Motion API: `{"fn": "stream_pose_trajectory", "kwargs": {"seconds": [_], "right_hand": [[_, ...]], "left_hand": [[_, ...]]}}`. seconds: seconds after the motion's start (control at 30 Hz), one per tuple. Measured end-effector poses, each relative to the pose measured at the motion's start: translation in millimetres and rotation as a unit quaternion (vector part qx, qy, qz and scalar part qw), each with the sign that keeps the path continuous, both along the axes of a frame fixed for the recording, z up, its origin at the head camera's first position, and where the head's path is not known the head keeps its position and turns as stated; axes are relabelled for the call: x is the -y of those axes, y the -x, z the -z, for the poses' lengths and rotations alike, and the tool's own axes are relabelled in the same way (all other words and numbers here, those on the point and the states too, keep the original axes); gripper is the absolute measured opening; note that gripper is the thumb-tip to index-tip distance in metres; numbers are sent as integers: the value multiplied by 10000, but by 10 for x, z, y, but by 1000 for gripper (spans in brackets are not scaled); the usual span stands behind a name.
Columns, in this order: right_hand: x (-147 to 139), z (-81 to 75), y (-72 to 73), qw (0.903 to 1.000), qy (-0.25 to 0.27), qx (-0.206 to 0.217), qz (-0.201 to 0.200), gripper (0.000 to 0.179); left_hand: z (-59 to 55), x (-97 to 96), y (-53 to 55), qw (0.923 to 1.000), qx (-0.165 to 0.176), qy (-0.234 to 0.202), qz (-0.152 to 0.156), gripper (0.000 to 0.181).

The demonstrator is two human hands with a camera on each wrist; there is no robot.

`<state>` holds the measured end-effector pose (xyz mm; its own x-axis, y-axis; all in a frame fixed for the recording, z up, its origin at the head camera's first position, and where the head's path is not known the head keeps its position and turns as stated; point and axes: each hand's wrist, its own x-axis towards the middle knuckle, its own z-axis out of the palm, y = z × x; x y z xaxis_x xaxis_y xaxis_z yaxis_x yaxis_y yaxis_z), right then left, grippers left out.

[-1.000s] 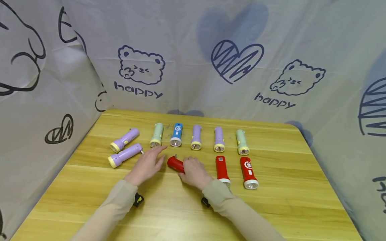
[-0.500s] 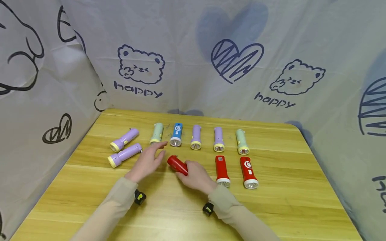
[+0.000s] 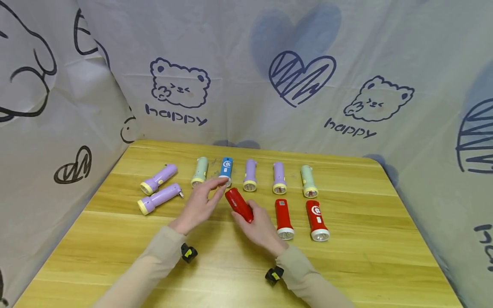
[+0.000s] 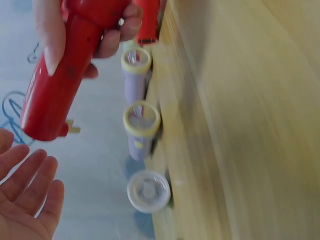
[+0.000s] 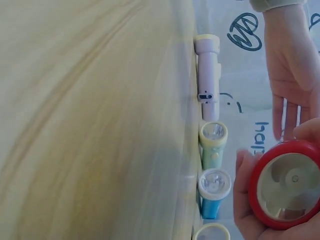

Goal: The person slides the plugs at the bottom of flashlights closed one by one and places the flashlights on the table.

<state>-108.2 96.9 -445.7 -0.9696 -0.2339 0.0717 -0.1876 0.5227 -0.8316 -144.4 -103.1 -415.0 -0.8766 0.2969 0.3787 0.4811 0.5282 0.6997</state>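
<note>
A red flashlight (image 3: 239, 205) is held above the table by my right hand (image 3: 259, 226), its fingers and thumb wrapped round the body near the lens end. In the right wrist view the round lens (image 5: 292, 185) with its red rim faces the camera. From the tail, in the left wrist view, a small pale prong (image 4: 73, 127) sticks out at the side. My left hand (image 3: 198, 207) reaches close to that tail with its fingers extended; the left wrist view shows a gap between those fingers (image 4: 42, 180) and the flashlight. Past the left fingertips lies a blue flashlight (image 3: 226, 167), its white head partly covered.
Along the back lie green (image 3: 200, 171), purple (image 3: 250, 174) and further green flashlights (image 3: 309, 181). Two purple flashlights (image 3: 161, 198) lie slanted at the left. Two red ones, one plain (image 3: 283, 218) and one with a logo (image 3: 317, 220), lie right of my right hand.
My right hand has lifted the red flashlight and turned its tail away toward the back. My left hand has shifted right, beside the tail, partly covering the blue flashlight's head.
</note>
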Motion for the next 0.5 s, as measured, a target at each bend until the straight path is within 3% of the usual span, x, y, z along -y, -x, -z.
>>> {"fn": "stream_pose_trajectory", "kwargs": {"seconds": [0.2,0.5], "right_hand": [[-63,-8,-10,9990,241,-344,177,33],[-127,-26,-9,9945,491,-862,334,34]], "left_hand": [[-60,-200,-24,9992,-297,-82,267,36],[-137,-329,-42,9981,-458,-384,160,34]]}}
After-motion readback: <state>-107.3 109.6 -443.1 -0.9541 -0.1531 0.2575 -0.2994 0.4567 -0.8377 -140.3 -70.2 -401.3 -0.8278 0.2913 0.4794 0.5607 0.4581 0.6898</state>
